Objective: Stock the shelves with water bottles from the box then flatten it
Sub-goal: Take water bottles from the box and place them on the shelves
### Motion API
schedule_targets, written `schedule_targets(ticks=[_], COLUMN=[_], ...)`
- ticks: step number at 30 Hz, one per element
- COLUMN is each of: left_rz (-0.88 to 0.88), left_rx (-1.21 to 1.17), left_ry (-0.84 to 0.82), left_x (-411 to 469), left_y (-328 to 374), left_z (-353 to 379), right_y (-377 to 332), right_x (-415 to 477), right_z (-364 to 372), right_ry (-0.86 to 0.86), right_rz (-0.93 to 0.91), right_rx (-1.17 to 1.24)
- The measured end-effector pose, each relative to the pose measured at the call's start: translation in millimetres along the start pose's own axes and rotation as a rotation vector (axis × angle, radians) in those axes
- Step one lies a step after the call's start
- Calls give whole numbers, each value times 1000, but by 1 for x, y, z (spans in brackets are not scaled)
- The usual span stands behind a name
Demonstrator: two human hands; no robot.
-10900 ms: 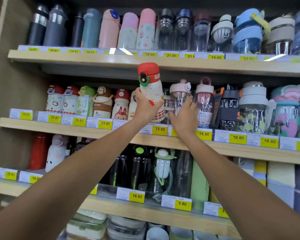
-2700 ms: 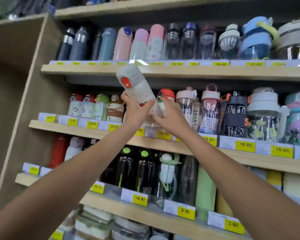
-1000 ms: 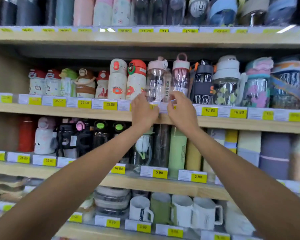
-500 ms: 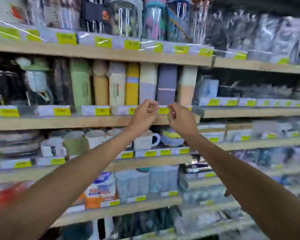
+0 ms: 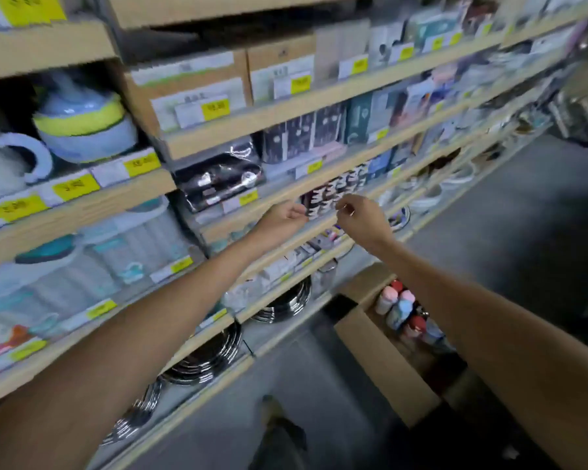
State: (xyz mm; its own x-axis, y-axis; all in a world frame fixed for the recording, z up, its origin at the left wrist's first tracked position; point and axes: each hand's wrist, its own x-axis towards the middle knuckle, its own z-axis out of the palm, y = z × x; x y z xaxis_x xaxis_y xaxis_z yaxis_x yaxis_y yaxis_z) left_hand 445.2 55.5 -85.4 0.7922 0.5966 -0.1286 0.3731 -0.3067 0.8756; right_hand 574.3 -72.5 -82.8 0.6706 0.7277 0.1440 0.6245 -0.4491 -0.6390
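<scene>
An open cardboard box [image 5: 381,361] stands on the floor at the lower right. Several water bottles [image 5: 403,308] with pink, blue and red caps stand upright inside it. Both my arms stretch forward at mid-height, well above the box. My left hand [image 5: 282,217] has loosely curled fingers and holds nothing. My right hand [image 5: 362,220] is just to its right, fingers also loosely curled and empty. The whole view is blurred by motion.
Wooden shelves [image 5: 306,96] with yellow price tags run along the left, holding boxes, cups [image 5: 82,127] and packaged goods. Stacked metal pans [image 5: 204,357] sit on the lowest shelf. Grey floor [image 5: 523,232] stretches to the right. A foot [image 5: 279,425] shows at the bottom.
The view has swung down and right, away from the bottle shelves. The box on the floor has come into sight. Both hands stay empty and have dropped lower.
</scene>
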Motion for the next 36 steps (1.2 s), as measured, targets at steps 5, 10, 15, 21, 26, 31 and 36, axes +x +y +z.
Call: schedule_targets(ticks=[5, 10, 15, 21, 26, 31, 36], left_rz=[-67, -129, -220, -336, -453, -592, -620], left_rx=[20, 38, 57, 81, 69, 79, 97], left_ry=[-256, -470, -601, -630, -699, -674, -636], left_x=[86, 161, 220, 270, 279, 282, 293], left_y=[-24, -35, -47, -98, -155, -214, -272], left_z=[132, 241, 333, 444, 525, 600, 668], right_y=[141, 250, 344, 455, 541, 632, 721], right_x=[6, 26, 38, 26, 6, -6, -9], right_z=[-3, -8, 0, 43, 85, 132, 184], right_ry=[-57, -64, -81, -119, -72, -78, -111], right_rz=[335, 590, 843, 1058, 1240, 1319, 1322], right_rx=[-26, -32, 56, 283, 396, 486, 537])
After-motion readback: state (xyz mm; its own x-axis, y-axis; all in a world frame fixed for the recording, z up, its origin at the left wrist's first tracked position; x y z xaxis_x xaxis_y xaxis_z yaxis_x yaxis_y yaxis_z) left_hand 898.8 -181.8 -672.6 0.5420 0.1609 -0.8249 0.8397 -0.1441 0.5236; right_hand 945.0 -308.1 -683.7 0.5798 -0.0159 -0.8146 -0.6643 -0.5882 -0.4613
